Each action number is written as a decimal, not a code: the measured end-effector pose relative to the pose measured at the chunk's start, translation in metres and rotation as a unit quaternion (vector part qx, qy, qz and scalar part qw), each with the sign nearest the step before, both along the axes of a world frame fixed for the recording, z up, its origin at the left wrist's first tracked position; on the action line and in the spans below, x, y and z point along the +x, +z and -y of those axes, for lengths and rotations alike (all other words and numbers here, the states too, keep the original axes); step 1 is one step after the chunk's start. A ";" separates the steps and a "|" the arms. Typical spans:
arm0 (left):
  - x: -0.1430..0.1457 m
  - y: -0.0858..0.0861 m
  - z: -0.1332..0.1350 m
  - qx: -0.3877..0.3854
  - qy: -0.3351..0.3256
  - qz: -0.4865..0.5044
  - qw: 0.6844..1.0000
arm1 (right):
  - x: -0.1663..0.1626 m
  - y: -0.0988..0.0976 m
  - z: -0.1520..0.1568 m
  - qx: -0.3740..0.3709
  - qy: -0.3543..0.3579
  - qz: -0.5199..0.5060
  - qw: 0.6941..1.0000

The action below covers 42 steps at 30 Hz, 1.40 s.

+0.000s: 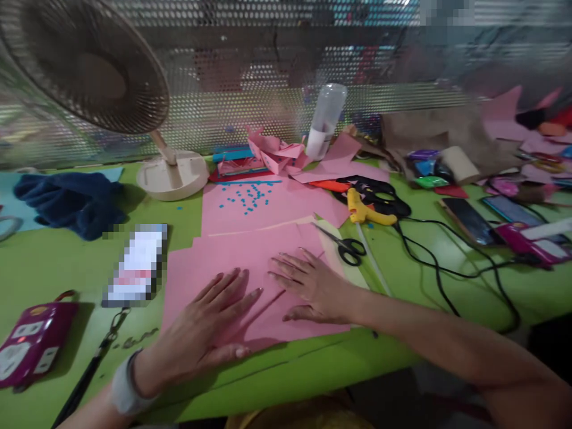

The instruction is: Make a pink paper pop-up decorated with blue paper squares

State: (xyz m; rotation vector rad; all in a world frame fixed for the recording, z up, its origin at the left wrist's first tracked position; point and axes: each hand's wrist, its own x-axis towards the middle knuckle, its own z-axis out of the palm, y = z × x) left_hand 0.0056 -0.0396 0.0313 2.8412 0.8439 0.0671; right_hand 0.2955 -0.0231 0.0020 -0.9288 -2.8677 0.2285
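Observation:
Pink paper sheets (pixel 210 253) lie layered on the green table in front of me. My left hand (pixel 208 319) rests on the left part of the top sheet, fingers stretched out, a grey band at its wrist. On the right part of the same sheet, my right hand (pixel 308 283) lies with its fingers spread. Between the hands a dark reddish line, perhaps a slit or crease, runs slantwise across the paper. Scissors (pixel 346 245) with black handles sit just beyond my right hand, on the paper's upper right corner and a pale yellow sheet (pixel 353 271).
A yellow glue gun (pixel 366 210) with a black cable lies at the right. Blue dots (pixel 250 196) are scattered on a pink sheet behind. A fan (pixel 172 176), a bottle (pixel 326 122), phones (pixel 136 265) and a purple device (pixel 38 339) stand or lie around the green table (pixel 268 384).

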 end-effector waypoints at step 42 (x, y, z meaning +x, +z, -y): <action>-0.013 0.005 -0.032 -0.134 -0.007 0.020 0.991 | 0.047 -0.002 -0.019 -0.100 -0.053 0.074 0.991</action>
